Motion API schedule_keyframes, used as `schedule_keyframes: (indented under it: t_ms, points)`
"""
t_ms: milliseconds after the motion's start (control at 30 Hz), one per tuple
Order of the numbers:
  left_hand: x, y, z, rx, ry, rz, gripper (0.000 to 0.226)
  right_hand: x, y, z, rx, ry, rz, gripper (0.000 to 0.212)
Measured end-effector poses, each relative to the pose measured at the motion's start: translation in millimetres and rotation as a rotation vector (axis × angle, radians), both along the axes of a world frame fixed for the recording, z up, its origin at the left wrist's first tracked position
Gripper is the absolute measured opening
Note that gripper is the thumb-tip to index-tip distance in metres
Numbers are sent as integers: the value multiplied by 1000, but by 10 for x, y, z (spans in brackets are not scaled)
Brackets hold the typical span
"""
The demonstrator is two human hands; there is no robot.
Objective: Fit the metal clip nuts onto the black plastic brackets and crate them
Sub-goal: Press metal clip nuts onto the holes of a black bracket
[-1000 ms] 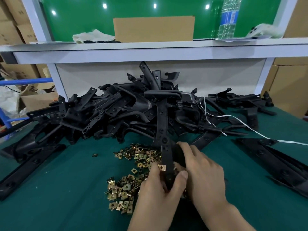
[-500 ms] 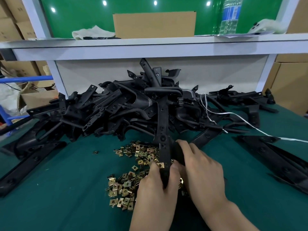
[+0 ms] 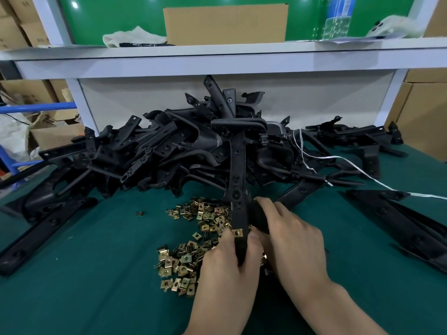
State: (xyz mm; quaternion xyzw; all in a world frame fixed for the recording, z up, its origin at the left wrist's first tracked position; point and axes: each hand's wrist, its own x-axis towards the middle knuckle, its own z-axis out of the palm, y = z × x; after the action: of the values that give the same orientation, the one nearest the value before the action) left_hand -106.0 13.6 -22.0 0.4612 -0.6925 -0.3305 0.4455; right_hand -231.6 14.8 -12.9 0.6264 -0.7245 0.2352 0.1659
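1. Head view: left hand [image 3: 225,269] and right hand [image 3: 292,240] meet low at centre, both clamped on one black bracket [image 3: 238,180].
2. Left thumb and forefinger pinch its near end from either side. Right fingers curl round a thicker black part just right of the strip.
3. Bracket: long flat strip of matte moulded plastic with round holes along it. It stands near upright, its far end against the bracket heap [image 3: 154,155].
4. One clip nut [image 3: 237,232] sits on the strip's left edge, just above the left forefinger. It is square and brassy, with a hole in the middle.
5. Loose clip nuts [image 3: 183,264] lie scattered on the table [image 3: 96,250], left of the hands, some touching the left hand. They are small folded metal squares with a yellow-gold sheen. A stray nut [image 3: 140,213] lies apart, further left.
6. Heap: tangled black arms with a dull finish, piled across the back of the table below a white shelf [image 3: 217,61].
7. Table cover is dark green and flat. A white strap [image 3: 362,172] trails from the heap to the right edge.
8. Two long flat brackets lie clear of the heap, a left one [image 3: 46,228] and a right one [image 3: 411,228].
9. On the shelf are a cardboard box [image 3: 225,22], a pale cloth [image 3: 130,37] and a clear bottle [image 3: 338,18].
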Motion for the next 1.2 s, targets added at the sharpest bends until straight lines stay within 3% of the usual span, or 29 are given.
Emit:
schedule_keyframes:
  t_ms: [467, 1200]
  points:
    - [20, 36, 0, -36, -27, 31, 30, -1, -12, -13, 101, -62, 10, 47]
    - [7, 8, -66, -116, -104, 62, 30, -18, -18, -51, 62, -80, 52, 47]
